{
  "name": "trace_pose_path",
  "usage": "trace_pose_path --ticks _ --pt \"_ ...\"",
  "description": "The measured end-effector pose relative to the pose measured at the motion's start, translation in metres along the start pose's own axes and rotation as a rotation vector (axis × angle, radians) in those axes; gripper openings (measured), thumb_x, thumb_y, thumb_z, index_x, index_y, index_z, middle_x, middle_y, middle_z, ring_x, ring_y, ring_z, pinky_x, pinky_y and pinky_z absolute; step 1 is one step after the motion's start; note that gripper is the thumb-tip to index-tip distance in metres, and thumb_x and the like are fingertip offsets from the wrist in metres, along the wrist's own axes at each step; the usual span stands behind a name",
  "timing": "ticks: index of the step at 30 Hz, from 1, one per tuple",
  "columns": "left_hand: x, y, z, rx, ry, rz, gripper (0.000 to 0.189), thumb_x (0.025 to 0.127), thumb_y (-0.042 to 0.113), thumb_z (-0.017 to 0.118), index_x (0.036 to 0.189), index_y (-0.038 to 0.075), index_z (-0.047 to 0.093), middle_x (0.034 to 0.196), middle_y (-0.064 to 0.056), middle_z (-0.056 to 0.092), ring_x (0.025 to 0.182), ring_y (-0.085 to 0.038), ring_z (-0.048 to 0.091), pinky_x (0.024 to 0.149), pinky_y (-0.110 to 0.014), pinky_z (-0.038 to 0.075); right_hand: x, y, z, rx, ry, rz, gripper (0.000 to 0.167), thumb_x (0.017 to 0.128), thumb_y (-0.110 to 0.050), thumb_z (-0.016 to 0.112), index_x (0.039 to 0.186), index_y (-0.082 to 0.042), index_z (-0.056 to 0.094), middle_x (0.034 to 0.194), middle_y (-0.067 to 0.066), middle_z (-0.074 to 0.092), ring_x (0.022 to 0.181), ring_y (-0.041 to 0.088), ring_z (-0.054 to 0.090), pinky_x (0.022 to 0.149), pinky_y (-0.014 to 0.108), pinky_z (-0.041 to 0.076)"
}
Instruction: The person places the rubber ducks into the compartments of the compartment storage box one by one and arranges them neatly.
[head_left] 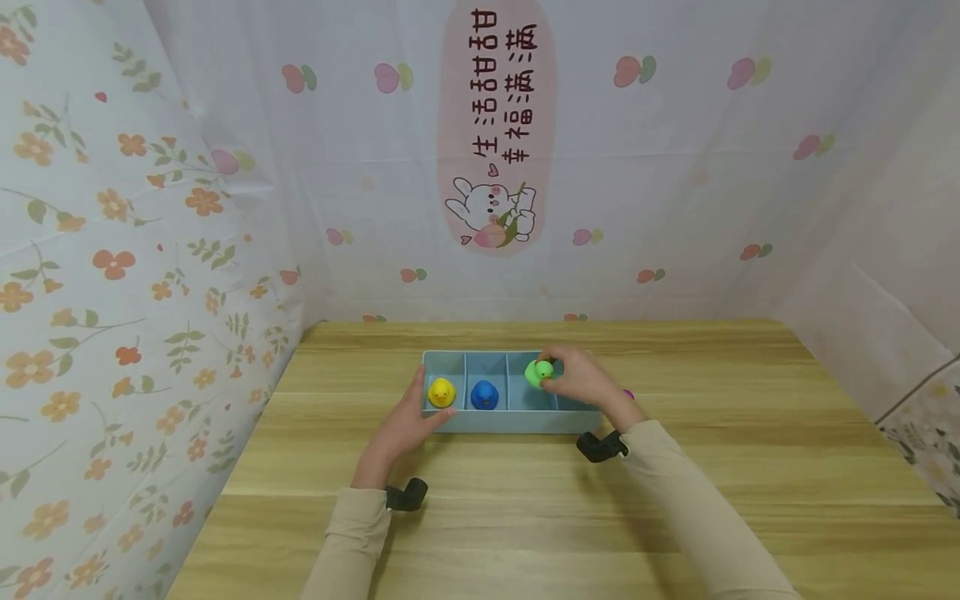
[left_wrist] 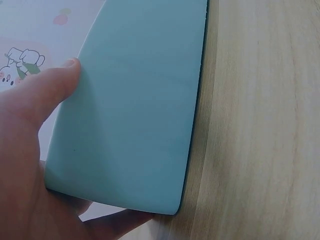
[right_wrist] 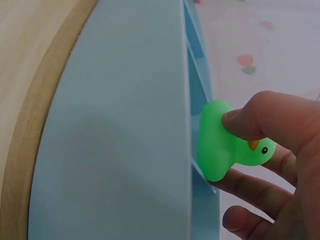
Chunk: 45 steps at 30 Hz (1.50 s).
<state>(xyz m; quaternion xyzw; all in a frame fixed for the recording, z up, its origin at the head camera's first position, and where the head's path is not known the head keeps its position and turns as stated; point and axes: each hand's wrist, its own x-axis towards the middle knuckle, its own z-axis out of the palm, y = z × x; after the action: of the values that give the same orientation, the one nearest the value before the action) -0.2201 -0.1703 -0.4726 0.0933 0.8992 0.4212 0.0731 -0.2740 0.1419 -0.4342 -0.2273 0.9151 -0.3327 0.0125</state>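
Note:
My right hand [head_left: 581,377] pinches a green rubber duck [right_wrist: 217,142] between thumb and fingers, at the box's rim in the right wrist view. From the head view the duck overlaps the third compartment from the left. The pale blue divided box [head_left: 517,422] lies lengthwise across the table. My left hand [head_left: 405,425] grips its left end, thumb on the front rim and fingers round the end wall [left_wrist: 125,125]. A yellow rubber duck [head_left: 442,392] sits in the leftmost compartment, and a blue rubber duck [head_left: 484,395] in the one beside it. My right hand partly hides the rightmost compartment.
A small magenta thing [head_left: 628,394] shows past my right wrist, mostly hidden. The wood-grain table [head_left: 495,525] ends at a printed cloth [head_left: 360,192] behind, with more cloth at both sides. Black wrist mounts [head_left: 407,495] sit on both my wrists.

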Motion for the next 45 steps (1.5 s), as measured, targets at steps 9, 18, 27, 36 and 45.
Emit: trace_pose_path --ticks 9,18,27,36,45 --pt "0.000 -0.001 -0.001 0.003 -0.003 0.002 0.101 0.089 0.047 0.062 0.154 0.009 -0.005 0.161 -0.014 0.003 0.146 -0.035 0.014 0.117 -0.051 0.016 0.005 -0.003 0.013 -0.084 -0.025 -0.022 0.023 0.077 -0.012 0.074 0.098 -0.005 0.065 0.096 0.007 0.065 0.086 0.020 0.056 0.078 0.037 0.050" --pt "-0.001 0.001 -0.001 0.013 -0.004 -0.001 0.101 0.089 0.049 0.062 0.154 0.008 -0.005 0.161 -0.014 0.003 0.146 -0.035 0.015 0.117 -0.051 0.017 0.008 -0.007 0.022 -0.225 -0.055 -0.016 0.024 0.076 -0.014 0.077 0.098 -0.008 0.068 0.094 0.004 0.068 0.084 0.019 0.057 0.075 0.034 0.050" --pt "-0.001 0.002 -0.002 0.013 0.001 -0.003 0.100 0.089 0.045 0.063 0.154 0.008 -0.004 0.161 -0.015 0.003 0.146 -0.034 0.014 0.118 -0.050 0.016 0.010 -0.008 0.031 -0.320 -0.092 0.066 0.029 0.075 -0.019 0.080 0.100 -0.011 0.069 0.101 0.005 0.067 0.089 0.022 0.055 0.072 0.035 0.050" --pt "-0.001 0.003 -0.002 0.004 0.001 -0.011 0.099 0.090 0.043 0.063 0.154 0.008 -0.004 0.161 -0.015 0.003 0.146 -0.035 0.014 0.117 -0.051 0.016 0.013 -0.010 0.033 -0.361 -0.107 0.062 0.029 0.073 -0.021 0.082 0.096 -0.011 0.069 0.093 0.003 0.065 0.083 0.021 0.053 0.067 0.032 0.046" --pt "-0.002 0.004 -0.002 0.003 0.000 -0.018 0.099 0.090 0.044 0.063 0.154 0.009 -0.004 0.161 -0.014 0.003 0.146 -0.034 0.014 0.118 -0.050 0.016 0.013 -0.010 0.031 -0.367 -0.121 0.072 0.035 0.073 -0.032 0.082 0.099 -0.012 0.070 0.098 0.004 0.066 0.087 0.023 0.052 0.070 0.035 0.047"
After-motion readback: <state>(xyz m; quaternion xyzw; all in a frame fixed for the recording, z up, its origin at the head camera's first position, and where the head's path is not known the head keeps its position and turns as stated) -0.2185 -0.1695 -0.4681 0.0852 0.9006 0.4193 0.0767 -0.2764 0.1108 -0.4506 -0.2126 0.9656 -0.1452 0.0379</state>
